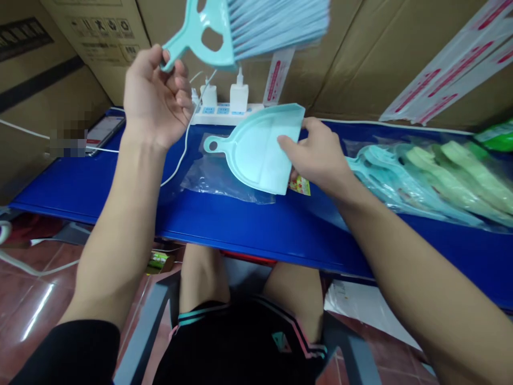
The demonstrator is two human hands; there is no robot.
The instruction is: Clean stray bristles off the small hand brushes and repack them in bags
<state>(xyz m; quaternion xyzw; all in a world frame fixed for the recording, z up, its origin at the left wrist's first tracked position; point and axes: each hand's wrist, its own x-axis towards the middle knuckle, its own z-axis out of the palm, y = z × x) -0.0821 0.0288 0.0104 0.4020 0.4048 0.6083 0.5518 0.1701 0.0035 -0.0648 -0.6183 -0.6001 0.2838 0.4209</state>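
Left hand (156, 93) grasps a mint-green hand broom (212, 37), right hand (316, 158) grips the matching dustpan (256, 147) over a clear plastic bag (216, 179); further bagged sets (417, 184) lie unopened on the table (240, 224).

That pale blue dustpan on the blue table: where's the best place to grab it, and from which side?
Take the pale blue dustpan by its short handle, coming from the person's left, above the clear plastic bag. The handle is narrow, points left and has a hole in its end, while the right hand is on the wide edge.
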